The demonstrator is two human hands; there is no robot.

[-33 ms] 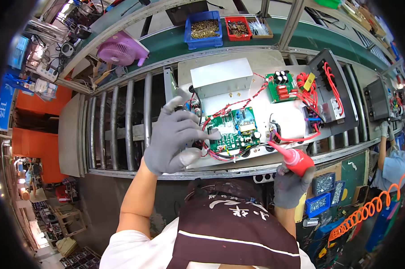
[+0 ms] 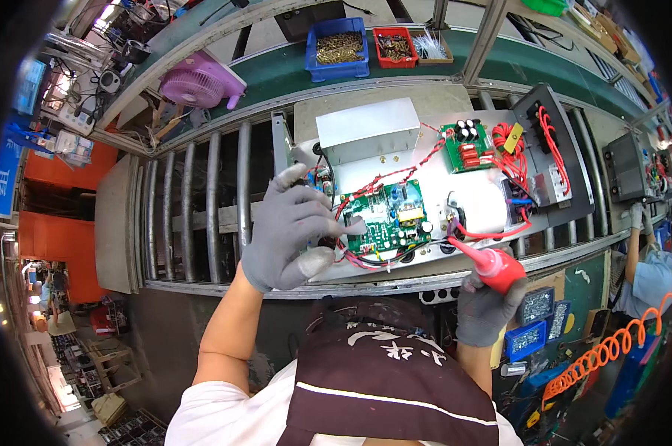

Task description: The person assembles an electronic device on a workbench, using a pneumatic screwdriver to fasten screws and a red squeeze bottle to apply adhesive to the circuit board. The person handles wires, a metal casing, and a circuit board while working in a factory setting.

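My left hand (image 2: 291, 234), in a grey glove, is open with its fingers spread over the left side of a green circuit board (image 2: 386, 230). One fingertip lies over the board's edge; whether it touches cannot be made out. My right hand (image 2: 484, 308), also gloved, is wrapped round a red squeeze bottle (image 2: 498, 269). The bottle's pink nozzle slants up and left toward red wires beside a round white part (image 2: 484, 207). These parts sit on an open metal chassis (image 2: 425, 171), with a white box-shaped cover (image 2: 369, 126) behind the board.
The chassis rests on a roller conveyor (image 2: 214, 201) with a metal front rail. A second green board (image 2: 466, 149) and a dark upright panel (image 2: 574, 156) stand to the right. Behind are blue (image 2: 337, 70) and red (image 2: 395, 63) bins of small metal parts. An orange coiled hose (image 2: 603, 357) hangs at right.
My right hand and the squeeze bottle have shifted very slightly to the right. My left hand stays nearly in place.
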